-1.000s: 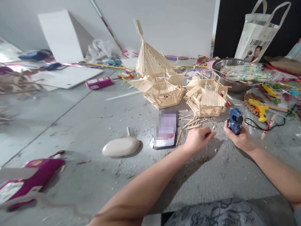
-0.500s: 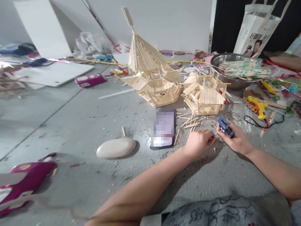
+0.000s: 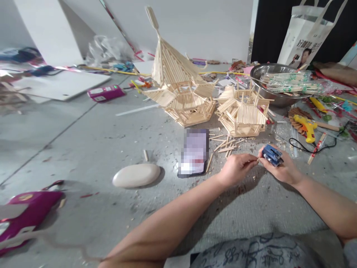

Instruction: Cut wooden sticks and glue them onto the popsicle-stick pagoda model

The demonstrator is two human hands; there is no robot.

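Observation:
My right hand (image 3: 286,169) is closed around a small dark-blue tool (image 3: 272,154) with a few metal-looking parts; its exact kind is unclear. Beside it, my left hand (image 3: 238,169) has its fingertips pinched together, meeting the fingers of the right hand. Whatever sits in that pinch is too small to name. Loose cut wooden sticks (image 3: 227,145) lie just beyond my left hand. Behind them stand a small stick-built pavilion model (image 3: 251,113) and a taller one (image 3: 178,74) with a pointed roof. A phone (image 3: 194,150) lies left of the sticks.
To the right are a yellow glue gun (image 3: 306,126) with a black cord and a metal bowl (image 3: 258,72) holding wrapped chopsticks. A pale oval case (image 3: 136,175) lies left of the phone. Purple devices (image 3: 36,212) rest at left. A white bag (image 3: 302,41) stands at the back right.
My right hand has turned and shifted slightly right, so the blue tool shows more of its side. My left hand's fingers have straightened toward it.

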